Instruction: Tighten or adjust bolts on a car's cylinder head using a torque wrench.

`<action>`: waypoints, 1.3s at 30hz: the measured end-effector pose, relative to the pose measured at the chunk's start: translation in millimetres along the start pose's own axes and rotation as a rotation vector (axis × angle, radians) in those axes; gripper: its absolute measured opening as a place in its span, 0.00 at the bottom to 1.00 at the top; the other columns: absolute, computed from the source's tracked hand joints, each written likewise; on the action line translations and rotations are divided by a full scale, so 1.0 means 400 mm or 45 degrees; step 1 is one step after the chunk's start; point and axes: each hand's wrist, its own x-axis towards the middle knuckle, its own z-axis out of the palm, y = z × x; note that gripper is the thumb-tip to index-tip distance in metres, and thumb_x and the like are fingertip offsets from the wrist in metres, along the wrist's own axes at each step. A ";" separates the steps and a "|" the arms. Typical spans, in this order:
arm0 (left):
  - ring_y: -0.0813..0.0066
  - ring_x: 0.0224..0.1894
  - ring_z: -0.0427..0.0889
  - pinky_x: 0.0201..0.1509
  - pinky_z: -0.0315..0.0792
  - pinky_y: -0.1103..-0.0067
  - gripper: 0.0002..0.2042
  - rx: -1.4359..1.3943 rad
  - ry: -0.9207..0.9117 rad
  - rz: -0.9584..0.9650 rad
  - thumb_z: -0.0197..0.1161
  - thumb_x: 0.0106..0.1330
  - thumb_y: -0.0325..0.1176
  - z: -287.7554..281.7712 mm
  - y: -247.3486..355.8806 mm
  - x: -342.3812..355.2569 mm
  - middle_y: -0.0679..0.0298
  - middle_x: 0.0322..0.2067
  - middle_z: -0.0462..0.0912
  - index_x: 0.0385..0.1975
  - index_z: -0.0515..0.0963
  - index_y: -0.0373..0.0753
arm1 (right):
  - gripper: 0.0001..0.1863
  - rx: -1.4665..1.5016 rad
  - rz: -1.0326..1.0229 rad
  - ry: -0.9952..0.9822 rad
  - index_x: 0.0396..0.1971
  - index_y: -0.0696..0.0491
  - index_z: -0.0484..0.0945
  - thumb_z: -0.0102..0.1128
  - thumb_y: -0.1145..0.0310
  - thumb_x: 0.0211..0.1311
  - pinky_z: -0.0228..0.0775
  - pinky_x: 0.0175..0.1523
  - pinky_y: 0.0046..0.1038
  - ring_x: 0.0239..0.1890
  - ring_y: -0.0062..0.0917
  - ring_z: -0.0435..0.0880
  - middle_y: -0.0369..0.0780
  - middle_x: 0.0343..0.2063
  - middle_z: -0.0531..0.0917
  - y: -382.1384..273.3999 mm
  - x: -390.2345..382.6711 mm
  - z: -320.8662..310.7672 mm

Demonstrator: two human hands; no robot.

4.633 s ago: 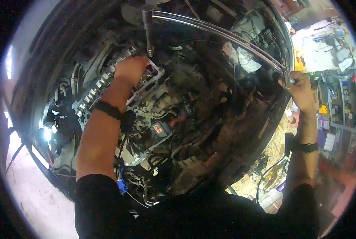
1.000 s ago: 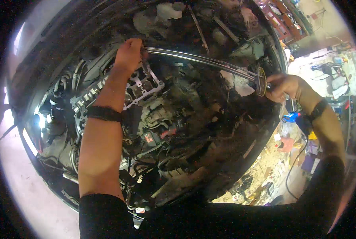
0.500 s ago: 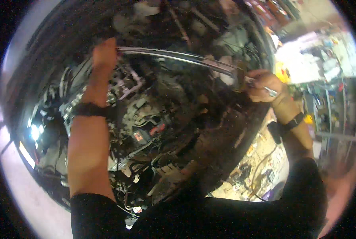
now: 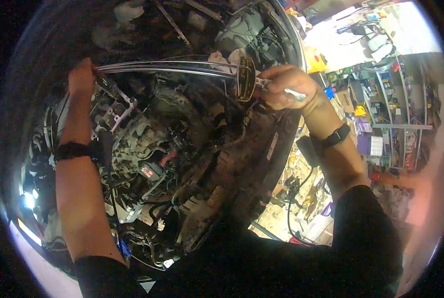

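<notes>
A long beam-type torque wrench (image 4: 167,68) with slim bright rods spans the engine bay, nearly level. My left hand (image 4: 81,78) is closed round its far left end, above the exposed metal engine part (image 4: 115,107); the wrench's tip there is hidden. My right hand (image 4: 287,88) grips the handle at the other end, and the silver handle tip (image 4: 295,93) pokes out past the palm. Just left of the right fingers stands the curved scale plate (image 4: 246,79), dark with a yellowish edge.
Hoses, wiring and a dark box with a red-and-white label (image 4: 151,171) fill the engine bay below. Right of the car are a cluttered floor (image 4: 306,198), a white-topped table (image 4: 406,30) and packed metal shelves (image 4: 401,126). A yellow container (image 4: 315,60) stands near my right hand.
The whole view has shifted, so the car and both hands appear further left. Both hands keep hold of the torque wrench, and my right hand has moved slightly farther away over the engine bay.
</notes>
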 end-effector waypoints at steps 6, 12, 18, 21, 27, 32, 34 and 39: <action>0.50 0.40 0.84 0.43 0.75 0.60 0.08 -0.194 -0.237 -0.180 0.48 0.67 0.34 -0.042 0.037 0.017 0.52 0.36 0.84 0.36 0.74 0.40 | 0.02 0.011 0.015 -0.023 0.30 0.59 0.73 0.55 0.78 0.62 0.49 0.17 0.21 0.13 0.17 0.63 0.37 0.14 0.68 0.030 -0.014 0.023; 0.50 0.40 0.83 0.44 0.74 0.59 0.08 -0.268 0.085 -0.016 0.49 0.66 0.33 0.008 -0.006 0.009 0.50 0.35 0.83 0.36 0.75 0.41 | 0.14 -0.028 -0.114 0.169 0.41 0.70 0.73 0.56 0.76 0.58 0.49 0.16 0.20 0.11 0.17 0.64 0.38 0.14 0.70 0.113 -0.039 0.107; 0.49 0.40 0.82 0.44 0.74 0.59 0.08 -0.239 0.073 0.169 0.48 0.66 0.33 0.018 -0.022 0.031 0.50 0.35 0.83 0.35 0.76 0.41 | 0.08 0.055 -0.119 0.190 0.39 0.59 0.76 0.60 0.78 0.59 0.50 0.19 0.22 0.15 0.17 0.65 0.37 0.16 0.70 0.180 -0.063 0.193; 0.48 0.41 0.82 0.45 0.73 0.59 0.09 -0.502 0.006 0.037 0.48 0.68 0.35 0.021 -0.006 0.025 0.49 0.37 0.82 0.37 0.75 0.41 | 0.11 0.040 -0.157 0.374 0.43 0.59 0.77 0.61 0.78 0.59 0.51 0.20 0.23 0.15 0.19 0.66 0.38 0.17 0.72 0.262 -0.074 0.214; 0.47 0.52 0.78 0.56 0.69 0.61 0.22 -0.512 -0.130 0.067 0.42 0.72 0.47 0.039 -0.051 0.046 0.46 0.46 0.81 0.47 0.77 0.37 | 0.16 -0.086 -0.135 0.573 0.47 0.61 0.76 0.62 0.77 0.58 0.51 0.20 0.23 0.16 0.19 0.68 0.38 0.18 0.74 0.300 -0.067 0.291; 0.49 0.43 0.81 0.50 0.71 0.60 0.16 -0.503 0.036 0.042 0.44 0.68 0.43 0.026 -0.021 0.022 0.49 0.40 0.83 0.40 0.78 0.42 | 0.13 -0.389 0.055 0.361 0.40 0.63 0.76 0.60 0.69 0.62 0.48 0.19 0.20 0.13 0.14 0.62 0.31 0.14 0.67 0.156 -0.053 0.244; 0.50 0.43 0.81 0.50 0.71 0.60 0.17 -0.567 0.034 0.056 0.43 0.68 0.43 0.017 0.000 0.023 0.50 0.39 0.83 0.38 0.79 0.43 | 0.11 -0.463 0.155 0.285 0.31 0.58 0.75 0.60 0.64 0.62 0.48 0.18 0.20 0.12 0.14 0.61 0.30 0.13 0.66 0.114 -0.043 0.206; 0.54 0.40 0.81 0.48 0.70 0.62 0.20 -0.748 0.010 -0.045 0.40 0.68 0.46 0.023 0.007 0.039 0.54 0.34 0.84 0.30 0.80 0.42 | 0.15 -0.796 0.419 0.240 0.25 0.52 0.71 0.62 0.59 0.64 0.50 0.18 0.20 0.13 0.14 0.62 0.29 0.12 0.66 0.044 -0.033 0.206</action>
